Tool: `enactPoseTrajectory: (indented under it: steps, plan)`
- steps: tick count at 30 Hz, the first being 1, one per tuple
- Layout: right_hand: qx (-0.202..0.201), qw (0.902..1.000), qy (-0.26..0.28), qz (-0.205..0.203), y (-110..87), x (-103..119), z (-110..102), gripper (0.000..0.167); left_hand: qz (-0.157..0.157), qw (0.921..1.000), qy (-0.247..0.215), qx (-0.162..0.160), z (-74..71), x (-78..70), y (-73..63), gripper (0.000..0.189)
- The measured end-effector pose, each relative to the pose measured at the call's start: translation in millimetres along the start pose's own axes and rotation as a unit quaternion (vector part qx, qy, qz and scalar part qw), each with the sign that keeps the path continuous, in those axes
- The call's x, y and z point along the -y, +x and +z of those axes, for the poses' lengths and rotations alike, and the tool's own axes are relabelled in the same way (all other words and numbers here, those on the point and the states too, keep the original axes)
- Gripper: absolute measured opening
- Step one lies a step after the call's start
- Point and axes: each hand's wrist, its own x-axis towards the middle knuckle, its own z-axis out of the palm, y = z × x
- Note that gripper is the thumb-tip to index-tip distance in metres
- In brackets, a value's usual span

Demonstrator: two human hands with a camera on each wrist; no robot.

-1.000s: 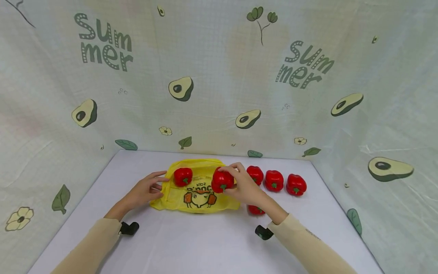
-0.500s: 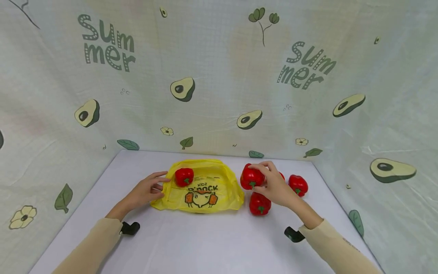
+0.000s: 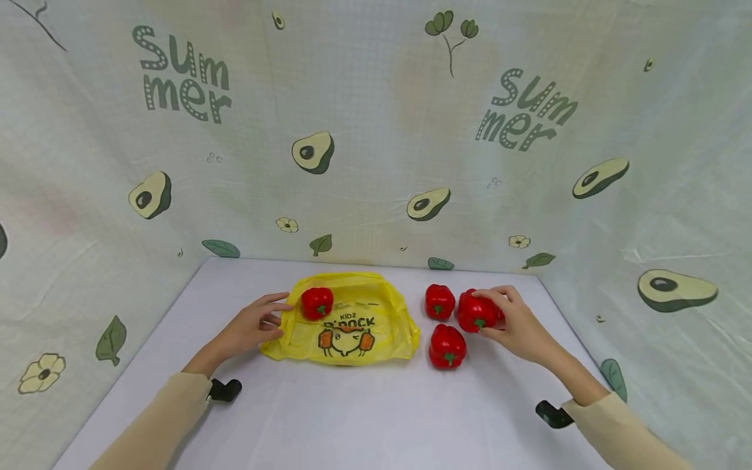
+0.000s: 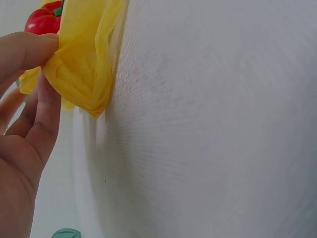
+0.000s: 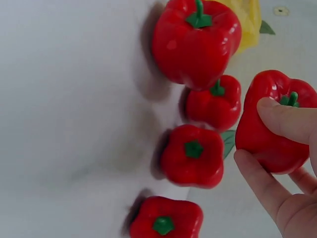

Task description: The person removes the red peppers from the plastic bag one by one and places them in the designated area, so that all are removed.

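My right hand holds a red bell pepper with a green stem, thumb on one side and fingers on the other. In the right wrist view the held pepper is lifted above the table. My left hand pinches the left edge of a yellow plastic bag between thumb and fingers. The bag lies with a printed cartoon face upward. One red bell pepper sits at its upper left, away from the right hand.
Several more bell peppers stand right of the bag: a front one, a back one, and two others mostly hidden in the head view behind the right hand and held pepper. A patterned curtain encloses the white table.
My right hand has carried the held bell pepper rightward, from over the bag to above the row of peppers. My left hand has stayed at the bag's edge.
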Motion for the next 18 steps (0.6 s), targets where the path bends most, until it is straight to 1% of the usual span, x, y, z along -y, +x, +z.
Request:
enactPoseTrajectory:
  steps: [7, 13, 18]
  plan:
    - [0.014, 0.9999, 0.002, -0.008, -19.1, -20, 0, 0.075, 0.028, 0.9996, -0.002, 0.008, -0.7, 0.4, -0.7, 0.053]
    - [0.024, 0.9996, 0.003, -0.011, -29.7, -31, 0, 0.075, 0.030, 0.9995, -0.005, 0.003, -1.3, -0.3, -0.3, 0.053]
    - [0.041, 0.9990, 0.017, 0.002, -35.6, -38, 4, 0.075, 0.025, 0.9996, -0.012, 0.003, -1.4, -2.2, -0.5, 0.053]
